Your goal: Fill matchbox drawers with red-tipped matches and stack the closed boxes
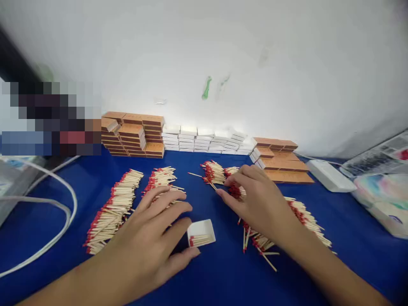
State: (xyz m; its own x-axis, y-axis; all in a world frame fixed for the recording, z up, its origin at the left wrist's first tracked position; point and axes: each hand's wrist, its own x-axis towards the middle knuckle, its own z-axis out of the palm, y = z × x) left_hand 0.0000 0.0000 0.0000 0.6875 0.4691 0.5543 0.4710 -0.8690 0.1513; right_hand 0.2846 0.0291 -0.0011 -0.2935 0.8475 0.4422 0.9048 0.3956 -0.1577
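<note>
A white matchbox tray (201,226) lies on the blue tabletop with several red-tipped matches (202,240) along its near side. My left hand (156,238) is at the tray's left end, fingers spread and thumb apart, and nothing shows in its grasp; whether it touches the tray I cannot tell. My right hand (258,202) reaches over a heap of matches (214,172), thumb and index finger curled round some of them, their tips slightly apart. One loose match end lies by the thumb. The palm hides part of the heap.
Long rows of matches (114,204) lie left, with more matches (307,219) right. Along the wall stand brown matchboxes (154,149), white trays (195,140) and more brown boxes (287,163). A white device (331,175) sits right; a white cable (68,187) loops left.
</note>
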